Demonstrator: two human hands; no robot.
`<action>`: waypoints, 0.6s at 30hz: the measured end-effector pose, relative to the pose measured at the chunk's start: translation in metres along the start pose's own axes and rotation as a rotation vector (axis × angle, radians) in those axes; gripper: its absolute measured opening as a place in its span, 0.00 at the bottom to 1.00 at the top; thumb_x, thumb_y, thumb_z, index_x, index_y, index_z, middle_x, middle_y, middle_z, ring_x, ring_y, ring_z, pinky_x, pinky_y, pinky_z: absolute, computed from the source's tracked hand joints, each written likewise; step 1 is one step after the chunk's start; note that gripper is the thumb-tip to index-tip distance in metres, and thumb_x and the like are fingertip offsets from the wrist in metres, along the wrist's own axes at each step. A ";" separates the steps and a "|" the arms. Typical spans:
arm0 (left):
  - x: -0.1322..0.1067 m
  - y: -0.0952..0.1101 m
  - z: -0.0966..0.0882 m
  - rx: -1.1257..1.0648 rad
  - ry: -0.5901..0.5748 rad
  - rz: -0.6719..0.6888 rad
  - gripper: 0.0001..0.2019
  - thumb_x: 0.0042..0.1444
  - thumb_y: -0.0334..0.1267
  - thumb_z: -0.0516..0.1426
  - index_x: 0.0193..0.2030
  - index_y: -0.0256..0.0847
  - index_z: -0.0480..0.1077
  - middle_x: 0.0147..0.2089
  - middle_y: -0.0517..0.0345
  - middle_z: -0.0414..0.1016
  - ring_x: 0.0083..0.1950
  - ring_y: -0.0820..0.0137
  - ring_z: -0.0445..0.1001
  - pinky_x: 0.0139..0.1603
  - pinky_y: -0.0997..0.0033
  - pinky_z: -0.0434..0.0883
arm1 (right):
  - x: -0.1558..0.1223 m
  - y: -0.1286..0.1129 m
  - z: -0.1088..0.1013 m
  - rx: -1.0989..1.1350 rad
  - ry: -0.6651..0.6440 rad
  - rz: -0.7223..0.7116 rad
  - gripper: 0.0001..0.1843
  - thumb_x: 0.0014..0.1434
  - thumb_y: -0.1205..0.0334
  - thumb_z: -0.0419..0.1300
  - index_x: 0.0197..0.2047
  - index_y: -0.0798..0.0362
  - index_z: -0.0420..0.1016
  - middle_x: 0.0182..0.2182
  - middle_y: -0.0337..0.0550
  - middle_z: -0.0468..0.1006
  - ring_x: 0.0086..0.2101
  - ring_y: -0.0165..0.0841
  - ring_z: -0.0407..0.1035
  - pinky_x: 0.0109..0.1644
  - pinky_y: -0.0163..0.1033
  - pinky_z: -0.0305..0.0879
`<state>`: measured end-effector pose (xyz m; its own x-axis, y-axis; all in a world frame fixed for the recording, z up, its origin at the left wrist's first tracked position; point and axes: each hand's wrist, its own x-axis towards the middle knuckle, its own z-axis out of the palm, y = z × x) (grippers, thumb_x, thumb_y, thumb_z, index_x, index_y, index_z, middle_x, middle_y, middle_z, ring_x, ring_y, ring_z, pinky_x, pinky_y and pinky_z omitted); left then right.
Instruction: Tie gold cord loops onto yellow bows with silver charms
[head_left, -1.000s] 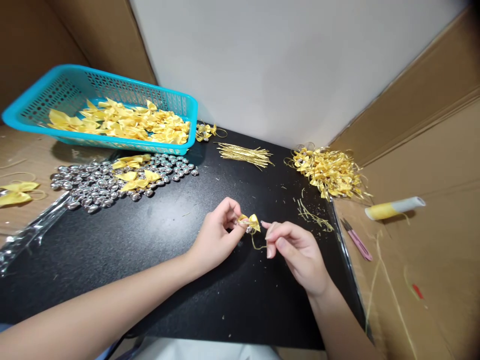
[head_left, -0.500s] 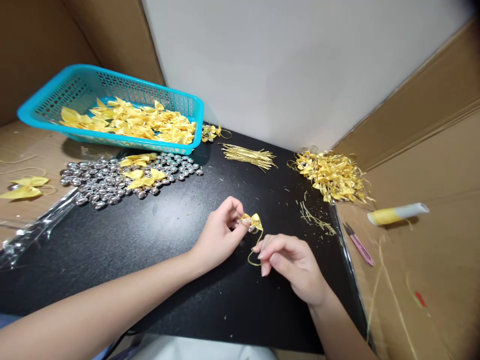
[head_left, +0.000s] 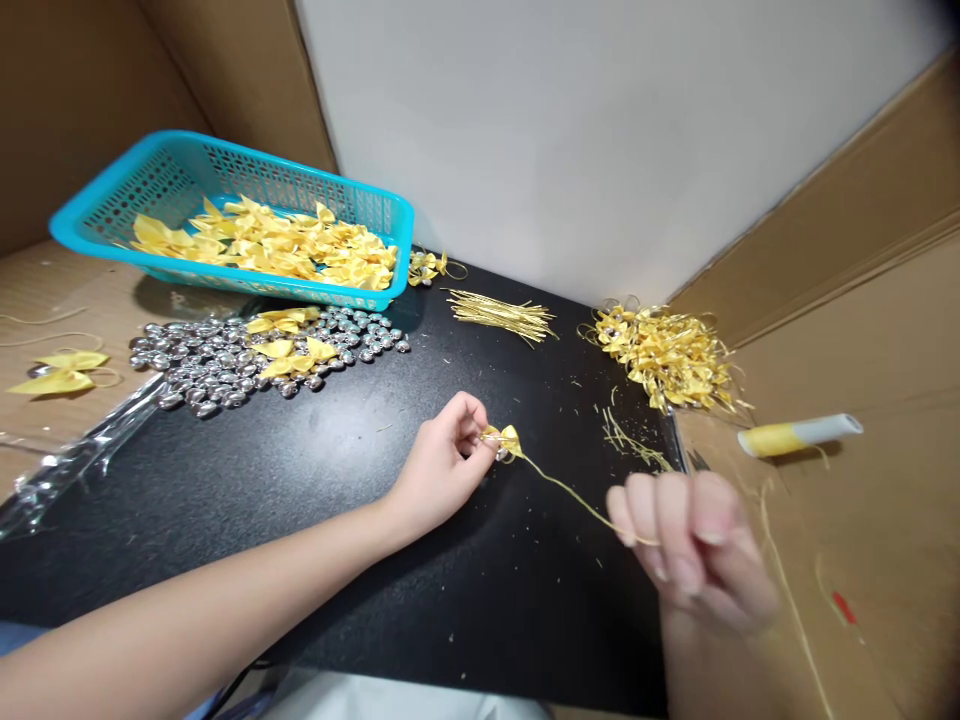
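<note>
Between its thumb and fingertips my left hand (head_left: pixel 442 470) pinches a small yellow ribbon bow (head_left: pixel 511 441), with a silvery bead partly showing beneath it. From the bow a thin gold cord (head_left: pixel 568 491) runs down to the right, nearly straight. My right hand (head_left: pixel 694 540), somewhat blurred, is closed around the far part of that cord. Both hands are over the black table (head_left: pixel 360 620). Beyond them lies a bundle of gold cord lengths (head_left: pixel 502 316).
A blue basket (head_left: pixel 247 290) of yellow bows stands back left, behind silver beads (head_left: pixel 202 365) with several bows on them. At the back right are a heap of finished-looking bows (head_left: pixel 667 355), cord scraps (head_left: pixel 634 440) and a yellow-and-grey tube (head_left: pixel 801 435). Cardboard (head_left: pixel 847 320) walls the right side.
My right hand has moved right and closed, drawing the looped cord out into a long line. The left hand keeps the bow in the same place. The pink-handled cutter is now hidden.
</note>
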<state>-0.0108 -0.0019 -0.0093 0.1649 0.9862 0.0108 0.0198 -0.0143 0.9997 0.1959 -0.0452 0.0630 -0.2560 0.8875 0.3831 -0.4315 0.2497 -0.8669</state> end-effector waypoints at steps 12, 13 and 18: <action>0.009 -0.005 -0.002 -0.152 0.055 -0.058 0.10 0.55 0.36 0.57 0.34 0.44 0.56 0.24 0.71 0.58 0.23 0.77 0.61 0.25 0.77 0.58 | -0.014 -0.010 0.026 -0.038 -0.180 0.105 0.12 0.68 0.57 0.54 0.40 0.42 0.80 0.12 0.31 0.56 0.19 0.28 0.55 0.30 0.34 0.62; 0.009 -0.005 -0.002 -0.133 0.055 -0.045 0.10 0.55 0.36 0.57 0.34 0.44 0.56 0.24 0.70 0.59 0.23 0.77 0.61 0.26 0.77 0.58 | -0.014 -0.011 0.025 -0.058 -0.177 0.100 0.12 0.68 0.58 0.54 0.41 0.42 0.80 0.12 0.32 0.56 0.19 0.28 0.55 0.30 0.34 0.61; 0.008 -0.006 -0.002 -0.057 0.029 -0.038 0.09 0.55 0.35 0.57 0.34 0.43 0.57 0.25 0.69 0.62 0.24 0.77 0.62 0.26 0.77 0.57 | -0.008 -0.029 0.013 -0.121 -0.003 -0.043 0.08 0.66 0.61 0.56 0.38 0.43 0.76 0.14 0.32 0.50 0.19 0.28 0.51 0.22 0.34 0.55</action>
<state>-0.0117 0.0065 -0.0147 0.1361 0.9903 -0.0269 -0.0308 0.0313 0.9990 0.1988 -0.0648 0.0889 -0.2422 0.8740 0.4213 -0.3343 0.3325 -0.8819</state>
